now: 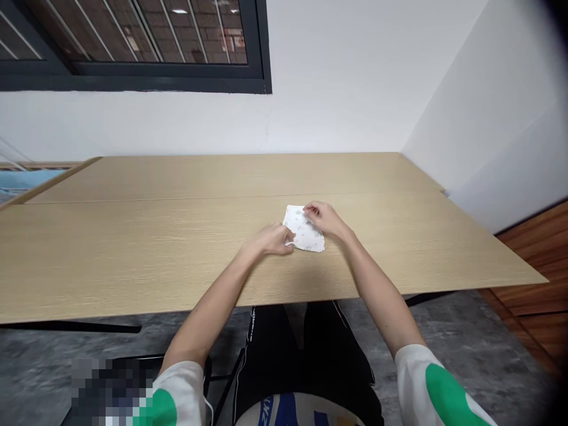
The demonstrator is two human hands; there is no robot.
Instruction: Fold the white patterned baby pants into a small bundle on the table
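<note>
A long rectangular table of pale oak-coloured wood (177, 254) shows fine lines of grain, and on it lies a white square napkin (306, 232) printed with small grey figures. At twelve o'clock from the napkin is a smooth white wall (337, 106), and at eleven o'clock a window with a black metal frame (133, 74). At three o'clock is a reddish-brown wooden panel (528, 248). At five o'clock is a mottled grey floor (461, 337) and a white sleeve with a green patch (439, 390). At six o'clock are black shorts with a thin white stripe (337, 355), above a white shirt with blue letters (297, 411).
</note>
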